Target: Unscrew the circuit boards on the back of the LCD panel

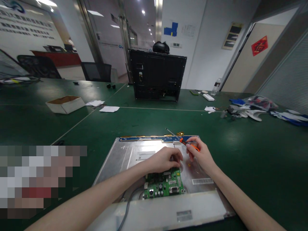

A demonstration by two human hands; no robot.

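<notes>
A metal display panel (113, 163) lies flat on the green table, with a blue circuit strip (141, 138) along its far edge. On the panel sits a green circuit board (163, 184) with a grey cable (128, 205) beside it. My left hand (166, 158) is at the board's far edge, fingers curled in a pinch; what is between the fingertips is hidden. My right hand (198, 150) grips an orange and black screwdriver (184, 141), its shaft pointing up and left over the blue strip. A small yellow piece (189, 165) lies on the panel between the hands.
A black monitor housing (158, 77) stands upright on the far side. To the left is an open white box (68, 107) near papers (109, 109). A bottle (216, 86), cloths and bagged items (261, 102) lie at the right. The lower left corner is blurred out.
</notes>
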